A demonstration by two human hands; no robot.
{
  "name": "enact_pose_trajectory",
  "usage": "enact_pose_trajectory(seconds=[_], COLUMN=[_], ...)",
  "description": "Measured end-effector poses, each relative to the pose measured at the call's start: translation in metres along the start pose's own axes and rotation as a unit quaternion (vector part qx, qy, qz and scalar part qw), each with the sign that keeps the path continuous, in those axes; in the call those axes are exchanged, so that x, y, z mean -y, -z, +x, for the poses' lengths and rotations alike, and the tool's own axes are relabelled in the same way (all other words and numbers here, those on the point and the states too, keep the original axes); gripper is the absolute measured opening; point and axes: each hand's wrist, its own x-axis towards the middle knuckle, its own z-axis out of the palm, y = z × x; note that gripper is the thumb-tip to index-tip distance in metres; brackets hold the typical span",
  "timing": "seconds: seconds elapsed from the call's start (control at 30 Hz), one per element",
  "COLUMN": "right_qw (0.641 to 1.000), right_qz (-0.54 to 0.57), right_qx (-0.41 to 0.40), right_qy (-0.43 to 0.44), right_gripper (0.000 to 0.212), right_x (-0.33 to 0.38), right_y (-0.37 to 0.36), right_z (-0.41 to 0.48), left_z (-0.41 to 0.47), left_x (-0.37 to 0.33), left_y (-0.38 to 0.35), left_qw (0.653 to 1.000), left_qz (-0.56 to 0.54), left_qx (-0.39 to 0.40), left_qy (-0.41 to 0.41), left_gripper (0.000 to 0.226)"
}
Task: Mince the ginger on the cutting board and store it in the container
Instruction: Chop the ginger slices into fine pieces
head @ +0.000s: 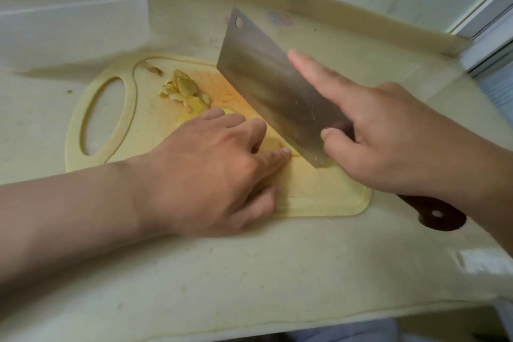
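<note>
Your left hand (211, 164) pins ginger (276, 144) on cutting board (319, 197), fingers (273, 158) curled | right hand (388, 141) grips cleaver (272, 86) | risk: edge just beside your forefinger; ginger slips, you're cut.

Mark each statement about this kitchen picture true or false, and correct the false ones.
1. The right hand holds the cleaver with its index finger stretched along the blade. True.
2. The container stands on the cutting board. False: it stands on the counter, beyond the board's far-left corner.
3. A pile of ginger slices lies on the board, on the far side of the left hand. True.
4. The left hand is raised clear of the board. False: it is down on the board, its curled fingers holding a ginger piece next to the blade.
</note>
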Motion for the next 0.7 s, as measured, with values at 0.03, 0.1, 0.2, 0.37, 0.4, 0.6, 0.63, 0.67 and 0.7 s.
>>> enact_pose_trajectory(seconds=[0.03,0.1,0.2,0.37,0.4,0.6,0.63,0.67,0.7], right_qw=[1.000,0.998,0.995,1.000,1.000,0.999,0.998,0.997,0.997], right_qz=[0.001,0.017,0.047,0.005,-0.009,0.011,0.023,0.032,0.039], right_qx=[-0.018,-0.061,-0.082,-0.008,0.011,-0.049,-0.062,-0.070,-0.072], right_qy=[0.003,0.001,-0.008,-0.015,-0.011,0.007,0.004,0.001,-0.005], right_gripper=[0.087,0.087,0.088,0.086,0.086,0.088,0.089,0.089,0.089], right_x=[0.002,0.002,0.000,0.003,0.003,0.011,0.009,0.007,0.006], right_y=[-0.002,-0.007,-0.011,-0.001,0.001,-0.005,-0.007,-0.009,-0.009], right_z=[0.000,-0.010,-0.033,-0.022,-0.013,0.006,-0.002,-0.012,-0.021], left_z=[-0.001,-0.001,-0.002,-0.001,-0.001,-0.002,-0.002,-0.002,-0.003], left_x=[0.000,0.000,0.000,0.000,0.000,0.000,0.000,0.000,-0.001], left_y=[0.000,0.000,0.000,0.000,0.000,0.001,0.001,0.001,0.000], left_qw=[1.000,1.000,1.000,1.000,1.000,1.000,1.000,1.000,1.000], left_qz=[0.000,-0.001,0.003,0.007,0.008,0.009,0.009,0.008,0.008], left_qx=[0.000,-0.001,-0.004,-0.006,-0.004,-0.006,-0.008,-0.008,-0.007], left_qy=[0.000,0.002,0.007,0.002,0.002,-0.001,0.001,0.003,0.005], left_gripper=[0.058,0.058,0.059,0.058,0.058,0.058,0.059,0.059,0.059])
